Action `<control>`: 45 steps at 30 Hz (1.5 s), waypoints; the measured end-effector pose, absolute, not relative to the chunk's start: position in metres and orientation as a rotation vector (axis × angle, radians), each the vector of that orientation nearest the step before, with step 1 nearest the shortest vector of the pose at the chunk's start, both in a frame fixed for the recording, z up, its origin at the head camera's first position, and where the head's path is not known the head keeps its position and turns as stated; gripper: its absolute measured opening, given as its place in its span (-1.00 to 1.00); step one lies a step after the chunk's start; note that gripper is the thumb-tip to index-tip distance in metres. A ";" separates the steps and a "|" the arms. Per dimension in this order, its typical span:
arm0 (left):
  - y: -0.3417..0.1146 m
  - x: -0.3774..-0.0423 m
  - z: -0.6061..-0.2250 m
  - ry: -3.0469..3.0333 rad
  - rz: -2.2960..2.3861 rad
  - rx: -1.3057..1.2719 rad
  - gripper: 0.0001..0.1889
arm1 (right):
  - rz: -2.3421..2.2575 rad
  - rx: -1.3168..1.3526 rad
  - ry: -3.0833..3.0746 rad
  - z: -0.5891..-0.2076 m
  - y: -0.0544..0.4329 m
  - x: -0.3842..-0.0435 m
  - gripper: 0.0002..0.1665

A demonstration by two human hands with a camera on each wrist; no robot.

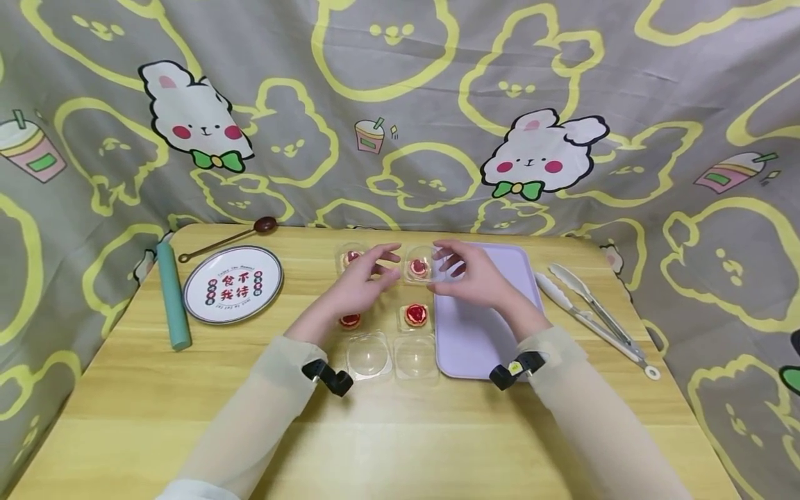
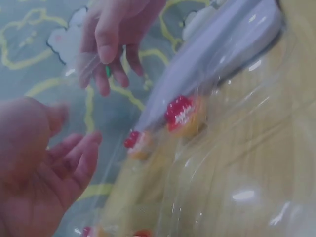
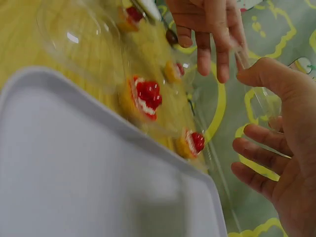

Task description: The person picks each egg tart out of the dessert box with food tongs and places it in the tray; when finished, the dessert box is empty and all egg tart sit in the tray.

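Observation:
My right hand [image 1: 471,274] pinches the edge of a clear plastic lid [image 3: 266,101] between thumb and fingers; its other fingers hang loose. Facing it, my left hand [image 1: 359,281] has relaxed, parted fingers, with its fingertips close to the plastic in the right wrist view. Below the right hand, at the back right, is a tart with red topping [image 1: 418,267] in a clear box. Another tart [image 1: 353,257] shows partly behind the left hand. Nearer are a tart [image 1: 415,315] in an open box and one [image 1: 350,321] half hidden by the left wrist.
Two clear domed lids [image 1: 369,354] lie open at the front. A lilac tray [image 1: 484,340] stands right of the boxes, with metal tongs [image 1: 590,316] beyond it. On the left are a printed plate [image 1: 234,285], a green rolling pin [image 1: 173,295] and a brown spoon [image 1: 265,224].

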State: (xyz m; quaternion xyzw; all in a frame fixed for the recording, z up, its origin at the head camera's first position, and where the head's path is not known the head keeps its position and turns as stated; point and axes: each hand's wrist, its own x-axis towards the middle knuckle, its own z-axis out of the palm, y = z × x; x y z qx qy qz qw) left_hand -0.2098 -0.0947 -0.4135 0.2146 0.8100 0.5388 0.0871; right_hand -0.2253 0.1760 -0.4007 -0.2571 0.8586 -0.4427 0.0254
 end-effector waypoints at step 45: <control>-0.109 -0.153 -0.416 2.363 1.844 0.692 -0.66 | -1.840 -0.888 2.244 -0.413 0.152 -0.158 -0.57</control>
